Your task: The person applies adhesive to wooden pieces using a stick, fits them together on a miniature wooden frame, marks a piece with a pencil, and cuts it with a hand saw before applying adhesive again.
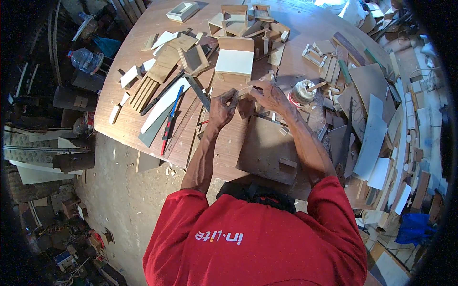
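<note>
Over the middle of the wooden table, my left hand (223, 108) has its fingers bent in a pinch at one side of a small light wooden piece (244, 92). My right hand (270, 95) grips the other side with thumb and fingers, partly hiding the piece. Just beyond stands a miniature piece of wooden furniture with a white flat top and a raised back (234, 62). Close to my right hand is a white-smeared open jar (300, 94) with a wooden stick lying across its mouth. A brown board (267, 150) lies between my forearms.
On the left lie a metal ruler (186, 119), a red and black tool (167, 136) and slatted wood strips (143, 91). Small box-like wooden pieces (234, 14) crowd the far side. Offcuts and a grey curved sheet (371, 138) cover the right. A clear bottle (86, 61) stands off the table's left.
</note>
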A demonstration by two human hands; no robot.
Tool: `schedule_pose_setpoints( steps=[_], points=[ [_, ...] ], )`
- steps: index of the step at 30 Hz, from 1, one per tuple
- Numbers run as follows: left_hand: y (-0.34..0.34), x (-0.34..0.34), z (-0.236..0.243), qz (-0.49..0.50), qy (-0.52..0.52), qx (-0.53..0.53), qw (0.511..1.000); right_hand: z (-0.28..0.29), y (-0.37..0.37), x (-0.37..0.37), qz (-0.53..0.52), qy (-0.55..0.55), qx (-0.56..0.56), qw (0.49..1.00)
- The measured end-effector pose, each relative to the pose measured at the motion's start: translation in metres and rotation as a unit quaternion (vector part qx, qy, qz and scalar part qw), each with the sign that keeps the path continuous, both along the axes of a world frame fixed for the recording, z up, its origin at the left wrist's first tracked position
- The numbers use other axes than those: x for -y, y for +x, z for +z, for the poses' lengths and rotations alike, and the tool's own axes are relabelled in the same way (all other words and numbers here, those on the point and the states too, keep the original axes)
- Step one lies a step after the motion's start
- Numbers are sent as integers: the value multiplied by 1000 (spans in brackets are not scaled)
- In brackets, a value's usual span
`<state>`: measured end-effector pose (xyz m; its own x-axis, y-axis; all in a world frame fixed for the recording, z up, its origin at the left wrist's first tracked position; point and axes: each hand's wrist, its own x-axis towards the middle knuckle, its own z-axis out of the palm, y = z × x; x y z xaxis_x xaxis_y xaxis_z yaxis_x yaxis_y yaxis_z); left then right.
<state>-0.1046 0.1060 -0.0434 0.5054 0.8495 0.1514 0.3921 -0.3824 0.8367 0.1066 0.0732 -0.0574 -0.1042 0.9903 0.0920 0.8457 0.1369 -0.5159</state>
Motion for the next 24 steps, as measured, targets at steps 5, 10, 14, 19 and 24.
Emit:
schedule_pose_setpoints(
  steps=[5,10,14,19,24],
  points=[
    [-6,-1,-18,19,-4,20,1000,21,-25,-4,-106,-7,-119,987],
    [-4,-4,-28,12,83,3,996,-1,-15,-15,-155,-46,-87,983],
    [-8,0,-13,31,-12,-33,999,5,-13,-1,10,63,0,998],
    [1,-1,-15,14,53,-15,998,0,3,-5,61,128,7,990],
    [-5,-3,-18,20,49,-14,998,18,5,-2,97,127,49,986]
  ],
)
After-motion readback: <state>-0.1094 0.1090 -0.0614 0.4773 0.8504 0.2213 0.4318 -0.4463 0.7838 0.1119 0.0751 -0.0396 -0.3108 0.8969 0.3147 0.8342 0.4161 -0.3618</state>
